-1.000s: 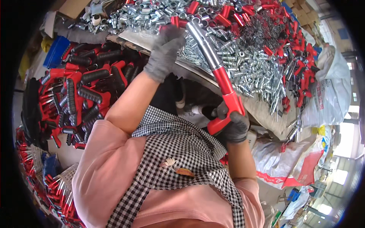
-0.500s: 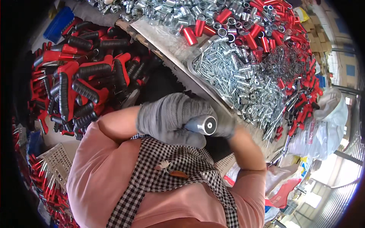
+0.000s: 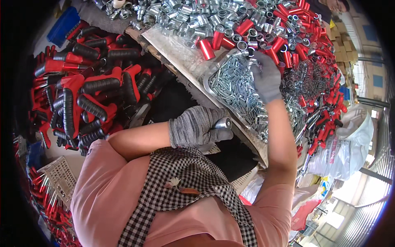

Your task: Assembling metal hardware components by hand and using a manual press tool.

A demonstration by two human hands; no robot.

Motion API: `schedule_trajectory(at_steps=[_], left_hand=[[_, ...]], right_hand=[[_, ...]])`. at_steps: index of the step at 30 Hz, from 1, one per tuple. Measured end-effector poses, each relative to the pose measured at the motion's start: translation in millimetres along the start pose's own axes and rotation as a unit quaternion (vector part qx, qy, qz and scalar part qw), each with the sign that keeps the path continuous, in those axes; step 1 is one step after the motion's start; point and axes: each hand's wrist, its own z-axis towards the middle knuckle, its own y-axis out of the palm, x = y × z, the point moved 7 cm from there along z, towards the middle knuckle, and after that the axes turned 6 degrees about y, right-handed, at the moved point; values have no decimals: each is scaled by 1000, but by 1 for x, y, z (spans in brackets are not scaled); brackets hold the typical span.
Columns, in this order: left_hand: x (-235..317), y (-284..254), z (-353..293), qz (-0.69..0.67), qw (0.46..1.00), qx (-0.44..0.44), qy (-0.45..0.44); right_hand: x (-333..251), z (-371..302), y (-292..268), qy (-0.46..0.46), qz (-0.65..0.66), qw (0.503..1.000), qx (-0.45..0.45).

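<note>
My left hand (image 3: 199, 126), in a grey knit glove, is wrapped round a short cylindrical part in front of my apron. The part's silvery round end (image 3: 223, 122) shows beyond my thumb and fingers; the rest is covered by the glove. My right hand (image 3: 266, 78), also gloved in grey, reaches out over the bench to the heap of metal parts. Its fingers are bent together at the edge of the silver sleeves (image 3: 242, 45), just beyond the pile of screws (image 3: 232, 78). What lies between those fingertips is hidden.
Red sleeves (image 3: 206, 49) and springs (image 3: 306, 78) are heaped on the bench. Left of its rough edge lies a pile of red-and-black handles (image 3: 96, 82). A blue bin (image 3: 63, 26) is at the far left, a white sack (image 3: 345, 144) at the right. Another person (image 3: 335, 5) is at the far right.
My right hand has left the part at my left hand and moved forward and right to the metal heap. My left hand keeps the part, its round end now turned away and less visible.
</note>
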Motion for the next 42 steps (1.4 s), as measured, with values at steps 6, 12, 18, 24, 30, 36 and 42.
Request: schedule_trajectory(at_steps=[6, 12, 18, 24, 30, 36, 42], left_hand=[[7, -4, -4, -52, 995, 30, 80], [-1, 9, -17, 4, 998, -55, 36], [-3, 0, -27, -59, 994, 18, 94], [-4, -33, -40, -25, 982, 135, 126], [-18, -31, -42, -48, 985, 148, 79], [-16, -29, -41, -208, 973, 95, -17], [-24, -11, -40, -18, 973, 81, 217]], right_hand=[[-61, -63, -41, 142, 516, 820, -202], [-135, -76, -42, -86, 243, 921, -292], [-159, -70, -31, -199, 182, 928, -257], [-142, -33, 10, -32, 456, 838, -298], [-103, 74, 91, 58, -73, 974, -208], [-111, 93, 125, 84, -132, 940, -302], [-99, 74, 117, -52, -34, 991, -121]])
